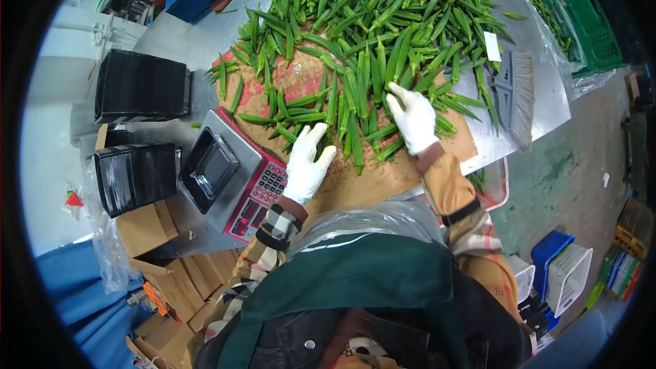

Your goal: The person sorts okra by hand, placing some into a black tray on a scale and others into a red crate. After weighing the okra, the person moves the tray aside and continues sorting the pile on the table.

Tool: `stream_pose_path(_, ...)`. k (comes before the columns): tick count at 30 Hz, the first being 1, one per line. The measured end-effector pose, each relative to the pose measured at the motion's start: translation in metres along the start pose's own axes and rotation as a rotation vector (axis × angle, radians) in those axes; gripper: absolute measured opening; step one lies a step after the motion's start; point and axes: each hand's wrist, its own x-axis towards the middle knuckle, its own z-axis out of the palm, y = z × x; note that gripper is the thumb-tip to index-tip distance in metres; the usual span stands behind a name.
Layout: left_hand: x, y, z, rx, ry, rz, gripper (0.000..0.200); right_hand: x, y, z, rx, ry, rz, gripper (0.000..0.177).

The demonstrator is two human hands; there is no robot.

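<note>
A large heap of green okra (383, 14) spreads over a sheet of brown cardboard (389, 176) on the metal table. My left hand (306, 165), in a white glove, is at the near left edge of the okra, thumb and fingers apart, with nothing visible in it. Farther right, my right hand (415, 121), also gloved in white, reaches into the near side of the heap. Its thumb and forefinger are apart, close to some pods; the other fingers are partly hidden. Left of my left hand, a black tray (208, 169) rests on a red-edged digital scale (256, 195).
Stacks of black trays (140, 85) stand at the left, above open cardboard boxes (181, 283). A grey brush (516, 99) lies right of the okra. A green crate (581, 14) is at the far right; blue and white baskets (567, 277) sit below on the floor.
</note>
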Motion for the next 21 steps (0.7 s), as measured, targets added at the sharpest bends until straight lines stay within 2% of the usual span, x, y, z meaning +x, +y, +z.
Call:
stream_pose_path(2,-0.005,-0.002,0.000,-0.089,0.089,-0.007,0.049,0.026,0.002,0.037,0.089,0.080,-0.004,0.037)
stream_pose_path(3,-0.007,-0.004,-0.002,-0.134,0.136,-0.012,0.048,0.037,-0.001,0.049,0.005,0.068,0.043,0.039)
stream_pose_path(4,-0.009,-0.006,-0.005,-0.161,0.153,-0.041,0.047,0.045,0.000,0.059,0.064,0.111,0.015,0.038)
stream_pose_path(6,-0.012,-0.007,-0.016,-0.217,0.189,-0.097,0.045,0.056,-0.014,0.060,-0.041,0.042,0.047,0.037)
stream_pose_path(9,-0.016,-0.019,-0.027,-0.316,0.210,-0.178,0.043,0.060,-0.018,0.063,-0.143,-0.042,-0.031,0.036)
stream_pose_path(12,-0.014,-0.016,-0.037,-0.478,0.250,-0.242,0.040,0.049,-0.003,0.054,0.573,0.034,0.051,0.035)
stream_pose_path(13,-0.013,-0.019,-0.040,-0.507,0.260,-0.255,0.039,0.042,0.008,0.042,0.476,0.165,-0.028,0.035)
stream_pose_path(14,-0.015,-0.020,-0.043,-0.538,0.275,-0.274,0.039,0.028,-0.002,-0.001,0.452,0.110,0.046,0.035)
stream_pose_path(15,-0.016,-0.019,-0.047,-0.594,0.282,-0.282,0.036,0.018,0.033,-0.001,0.673,0.077,0.069,0.029)
stream_pose_path(16,-0.016,-0.020,-0.048,-0.596,0.300,-0.270,0.030,-0.006,0.026,-0.037,0.921,0.045,0.166,0.023)
stream_pose_path(17,-0.016,-0.017,-0.052,-0.598,0.300,-0.305,0.025,-0.027,0.063,-0.066,0.649,-0.056,0.141,0.019)
stream_pose_path(19,-0.016,-0.017,-0.053,-0.589,0.267,-0.358,0.021,-0.077,0.081,-0.126,0.566,-0.143,0.284,0.018)
stream_pose_path(20,-0.015,-0.021,-0.051,-0.575,0.237,-0.377,0.020,-0.104,0.136,-0.133,0.401,-0.218,0.358,0.024)
stream_pose_path(21,-0.014,-0.022,-0.048,-0.561,0.205,-0.397,0.021,-0.125,0.145,-0.152,0.129,-0.266,0.414,0.029)
